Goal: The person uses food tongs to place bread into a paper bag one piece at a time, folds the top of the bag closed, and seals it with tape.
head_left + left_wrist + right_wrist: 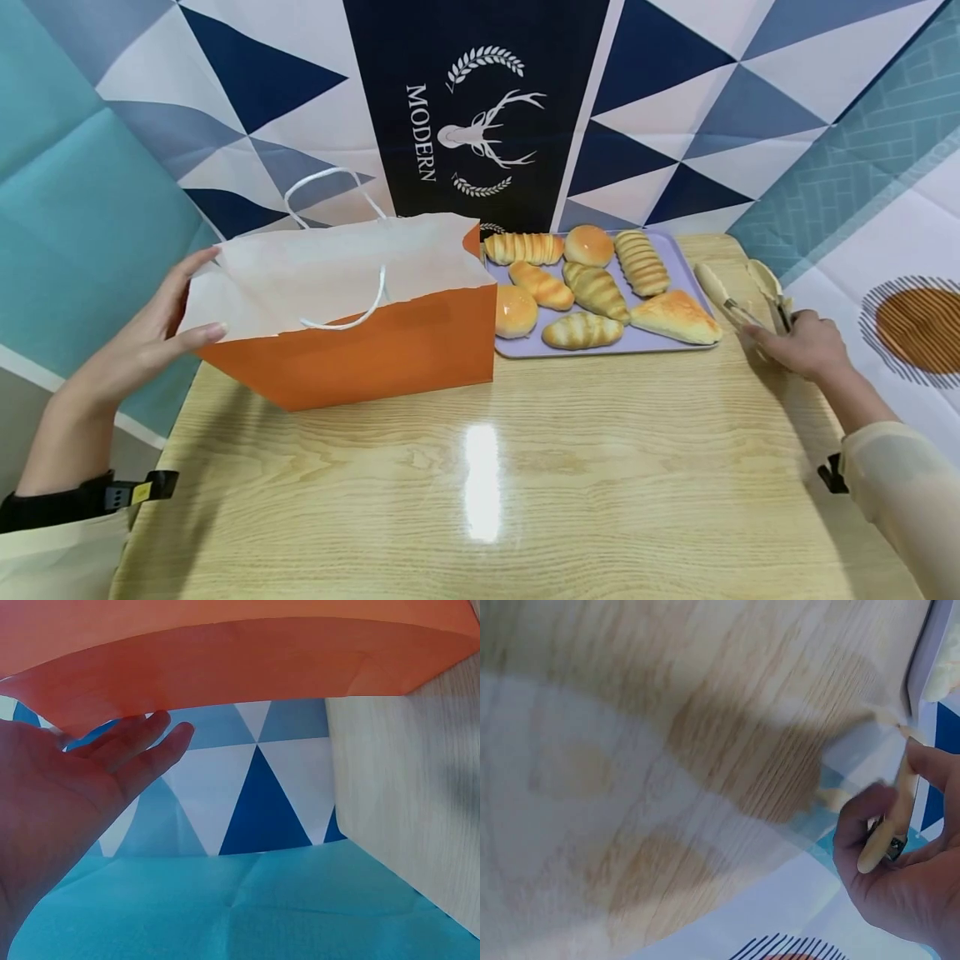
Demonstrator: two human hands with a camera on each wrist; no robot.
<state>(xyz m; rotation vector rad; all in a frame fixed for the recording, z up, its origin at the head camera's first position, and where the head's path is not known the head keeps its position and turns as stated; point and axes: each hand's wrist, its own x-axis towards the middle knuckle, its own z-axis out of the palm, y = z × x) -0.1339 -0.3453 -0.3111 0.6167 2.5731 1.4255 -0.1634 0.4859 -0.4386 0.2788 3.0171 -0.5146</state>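
On the left of the head view, a large orange paper bag [360, 358] with a white inside and white cord handles stands on the table, mouth up. My left hand [150, 325] holds its left end, thumb at the front rim and fingers at the rear corner. In the left wrist view, two straight fingers [150, 754] reach up to the bag's orange side [247, 664]. At the far right, my right hand [806, 346] grips a pair of tongs [712, 283] with pale, broad ends spread apart. The right wrist view shows the tongs [881, 844] within curled fingers.
A lilac tray [517, 347] of several bread rolls and pastries [583, 331] lies between the bag and the tongs. Patterned cloth [480, 100] rises behind the wooden table [600, 467], and more cloth [900, 242] hangs at the right.
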